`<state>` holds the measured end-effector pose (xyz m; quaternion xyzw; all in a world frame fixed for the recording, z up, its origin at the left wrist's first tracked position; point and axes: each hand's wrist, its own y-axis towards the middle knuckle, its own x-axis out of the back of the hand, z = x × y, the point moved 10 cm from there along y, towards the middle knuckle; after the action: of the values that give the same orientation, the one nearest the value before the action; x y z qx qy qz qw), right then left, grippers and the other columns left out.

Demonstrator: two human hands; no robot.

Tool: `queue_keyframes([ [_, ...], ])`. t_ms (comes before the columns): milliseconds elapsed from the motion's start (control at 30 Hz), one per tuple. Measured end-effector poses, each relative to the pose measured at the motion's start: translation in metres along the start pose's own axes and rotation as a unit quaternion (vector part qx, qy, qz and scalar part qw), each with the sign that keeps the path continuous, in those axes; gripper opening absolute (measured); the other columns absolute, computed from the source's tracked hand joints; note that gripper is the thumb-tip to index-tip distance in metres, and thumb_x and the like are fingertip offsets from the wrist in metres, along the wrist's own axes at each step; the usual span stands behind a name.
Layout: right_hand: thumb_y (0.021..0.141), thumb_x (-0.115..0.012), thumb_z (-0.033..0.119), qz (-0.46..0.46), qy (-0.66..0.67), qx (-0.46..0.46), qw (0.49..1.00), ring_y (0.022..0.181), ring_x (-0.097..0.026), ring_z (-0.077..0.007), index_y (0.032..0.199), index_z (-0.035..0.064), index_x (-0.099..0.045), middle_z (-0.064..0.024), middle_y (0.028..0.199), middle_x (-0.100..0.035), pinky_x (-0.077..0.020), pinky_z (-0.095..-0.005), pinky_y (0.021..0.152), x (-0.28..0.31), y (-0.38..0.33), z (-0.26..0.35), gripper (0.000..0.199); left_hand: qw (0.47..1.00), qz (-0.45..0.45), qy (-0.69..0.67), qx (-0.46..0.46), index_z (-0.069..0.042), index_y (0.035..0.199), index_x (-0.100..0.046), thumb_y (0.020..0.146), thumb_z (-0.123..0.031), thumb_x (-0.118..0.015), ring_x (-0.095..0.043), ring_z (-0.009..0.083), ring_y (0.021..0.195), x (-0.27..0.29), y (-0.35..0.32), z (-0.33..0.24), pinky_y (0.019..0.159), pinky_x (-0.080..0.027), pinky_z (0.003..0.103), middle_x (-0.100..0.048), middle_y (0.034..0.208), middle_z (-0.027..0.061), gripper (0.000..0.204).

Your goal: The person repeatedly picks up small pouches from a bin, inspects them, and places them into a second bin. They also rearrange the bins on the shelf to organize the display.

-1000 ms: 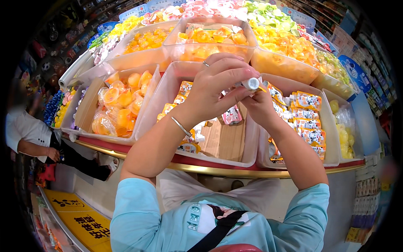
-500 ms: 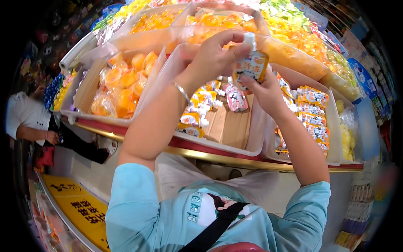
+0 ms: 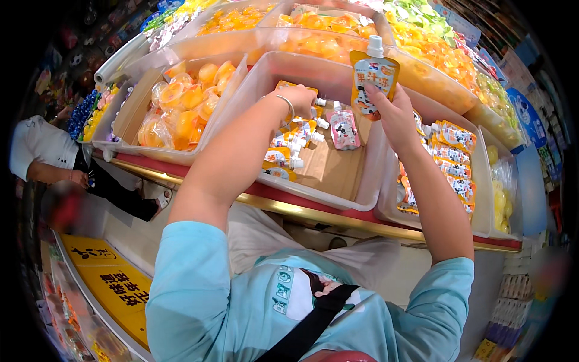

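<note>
My right hand [image 3: 392, 111] holds up an orange-and-white spouted juice jelly pouch [image 3: 372, 81], with the thumb across its front and the white cap [image 3: 375, 46] on top. My left hand [image 3: 298, 100], with a bracelet at the wrist, is down in the clear plastic bin [image 3: 368, 194] on top of the orange pouches [image 3: 300, 128]. Its fingers are curled downward and mostly hidden, so their hold cannot be made out. Between the two hands, a pink pouch [image 3: 344, 128] with a white cap lies on the bin's cardboard base [image 3: 329, 175].
To the left stands a bin of orange jelly cups [image 3: 184, 108]. Another bin of orange pouches [image 3: 452, 163] is at the right. Behind are raised bins of wrapped orange sweets [image 3: 325, 39]. A gold-edged counter rim [image 3: 313, 212] runs before me; another person [image 3: 45, 151] stands far left.
My left hand has left the held pouch and gone down and left into the bin. The right hand keeps the pouch, raised slightly and turned upright.
</note>
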<state>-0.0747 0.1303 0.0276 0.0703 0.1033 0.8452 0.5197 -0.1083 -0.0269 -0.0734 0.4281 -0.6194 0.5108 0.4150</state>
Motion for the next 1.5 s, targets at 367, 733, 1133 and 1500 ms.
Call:
queue_keyframes([
  [367, 0.083, -0.053, 0.022, -0.003, 0.066, 0.073, 0.995, 0.077, -0.05, -0.007, 0.105, 0.0017, -0.048, -0.0014, 0.09, -0.055, -0.0423, -0.0225, 0.066, 0.005, 0.006, 0.008, 0.03, 0.908, -0.304, -0.28, -0.065, -0.006, 0.094, -0.055, 0.076, -0.023, -0.057, -0.057, 0.0231, 0.077, 0.086, -0.027, 0.009, 0.067, -0.043, 0.036, -0.059, 0.081, 0.0109, 0.025],
  [733, 0.082, -0.054, 0.011, 0.02, 0.066, 0.129, 0.989, 0.104, -0.044, -0.015, 0.111, 0.001, -0.044, -0.0091, 0.119, -0.037, -0.039, -0.0265, 0.084, -0.003, 0.005, 0.01, 0.032, 0.698, -0.493, -0.408, -0.321, -0.004, 0.097, -0.054, 0.082, -0.006, -0.053, -0.057, 0.0095, 0.076, 0.148, -0.123, -0.061, 0.065, -0.045, 0.022, -0.061, 0.084, 0.0055, 0.016],
  [1133, 0.082, -0.054, 0.01, 0.024, 0.041, 0.14, 0.989, 0.105, -0.042, -0.0163, 0.107, 0.0019, -0.045, -0.0088, 0.119, -0.033, -0.0414, -0.0274, 0.083, -0.002, 0.005, 0.008, 0.028, 0.709, -0.506, -0.364, -0.329, -0.004, 0.096, -0.055, 0.081, -0.005, -0.053, -0.058, 0.0123, 0.075, 0.151, -0.135, -0.068, 0.065, -0.046, 0.025, -0.061, 0.083, 0.0063, 0.015],
  [1500, 0.08, -0.056, 0.012, 0.016, 0.047, 0.052, 0.997, 0.091, -0.051, -0.0133, 0.119, 0.0034, -0.033, -0.0072, 0.103, -0.051, -0.0442, -0.0256, 0.077, 0.005, 0.005, 0.015, 0.046, 0.703, -0.271, -0.606, -0.256, -0.002, 0.1, -0.049, 0.083, -0.008, -0.053, -0.053, 0.0101, 0.079, 0.124, -0.085, -0.056, 0.068, -0.046, 0.023, -0.055, 0.088, 0.005, 0.019],
])
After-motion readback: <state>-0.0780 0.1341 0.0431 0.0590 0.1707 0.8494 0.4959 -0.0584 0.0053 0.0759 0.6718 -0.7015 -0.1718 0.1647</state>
